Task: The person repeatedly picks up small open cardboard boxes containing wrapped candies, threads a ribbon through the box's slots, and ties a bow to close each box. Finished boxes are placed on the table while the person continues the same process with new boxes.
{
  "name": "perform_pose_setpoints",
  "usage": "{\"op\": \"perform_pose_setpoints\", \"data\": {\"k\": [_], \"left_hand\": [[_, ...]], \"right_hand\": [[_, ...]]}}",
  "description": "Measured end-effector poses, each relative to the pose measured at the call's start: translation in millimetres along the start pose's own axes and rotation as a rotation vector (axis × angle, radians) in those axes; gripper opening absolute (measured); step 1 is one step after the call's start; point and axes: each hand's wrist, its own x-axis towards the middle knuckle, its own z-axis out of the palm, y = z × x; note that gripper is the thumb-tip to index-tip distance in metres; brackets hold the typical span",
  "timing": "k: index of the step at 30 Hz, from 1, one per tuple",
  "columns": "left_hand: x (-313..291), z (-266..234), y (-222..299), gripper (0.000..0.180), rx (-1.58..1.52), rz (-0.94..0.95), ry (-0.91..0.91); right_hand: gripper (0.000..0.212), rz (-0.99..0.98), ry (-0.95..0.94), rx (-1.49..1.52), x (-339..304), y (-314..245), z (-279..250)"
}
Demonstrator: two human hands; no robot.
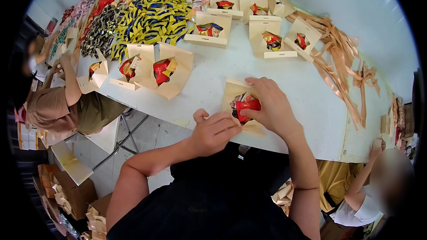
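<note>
An open cream paper box [229, 88] sits at the near edge of the white table, in front of me. Inside it lie a shiny red packet [247, 106] and other small wrapped packets. My right hand [276, 106] grips the box's right side, its fingers over the far right edge and its thumb against the red packet. At the near left side of the box, my left hand [214, 132] is curled, with its fingertips by the box's near edge. Whether anything is pinched in those fingers is hidden.
Filled open boxes [172, 88] stand left and at the back of the table. Behind them lie heaps of yellow-blue packets [153, 18] and dark packets [100, 29]. Tan ribbons [333, 53] sprawl at right. Other people work at far left and lower right.
</note>
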Motion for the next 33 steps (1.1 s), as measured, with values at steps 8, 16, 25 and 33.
{"op": "perform_pose_setpoints", "data": {"k": [8, 16, 25, 33], "left_hand": [[40, 24, -30, 0.015, -0.228, -0.155, 0.051], [73, 40, -37, 0.009, -0.326, -0.059, -0.043], [115, 88, -59, 0.011, -0.389, -0.056, -0.12], [103, 86, -46, 0.019, -0.539, -0.055, -0.073]], "right_hand": [[0.031, 0.002, -0.131, 0.611, -9, 29, -19], [0.021, 0.144, 0.07, 0.406, -10, 48, -16], [0.019, 0.144, 0.21, 0.623, -8, 118, -34], [0.007, 0.162, 0.169, 0.72, -17, 131, -31]]}}
